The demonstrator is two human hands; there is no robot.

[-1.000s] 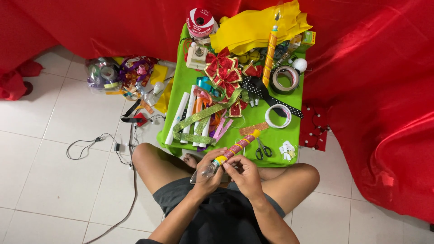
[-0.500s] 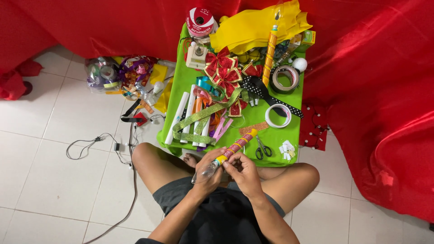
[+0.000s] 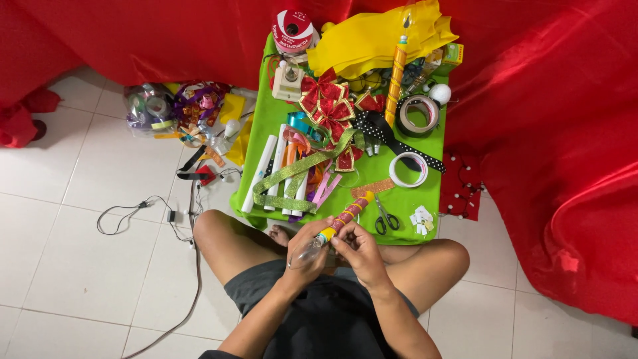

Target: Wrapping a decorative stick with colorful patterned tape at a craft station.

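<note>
The person is sitting cross-legged on the tiled floor [image 3: 80, 266], working just at the near edge of a low green surface [image 3: 425, 219] that is crowded with craft things. The left hand [image 3: 307, 247] is closing around the lower, clear end of a long decorated stick [image 3: 340, 221], fingers wrapped tight on it so it is clamped fast. The right hand [image 3: 359, 249] is pinching in beside it, fingertips together on the stick just below its yellow band, as if pressing or smoothing the red patterned wrap.

The stick is slanting up and away from the lap, its far end lying over the surface edge near the small scissors [image 3: 385, 216]. To my eye, the work goes best if the left hand is keeping the stick from turning while the right is pressing the wrap flat and even, working along the seam a little at a time so no wrinkle or gap creeps in. Holding it close over the lap is giving good control.

Just beyond are a white tape ring [image 3: 408, 169], a green glitter ribbon [image 3: 299, 174] looping over white rolled tubes [image 3: 260, 174], and red bows [image 3: 327, 106] further back. A second, taller orange stick [image 3: 397, 70] is lying near yellow paper [image 3: 372, 40]. Red cloth [image 3: 551, 133] is draping all round, and a thin cable [image 3: 133, 206] is trailing over the floor to the left.
</note>
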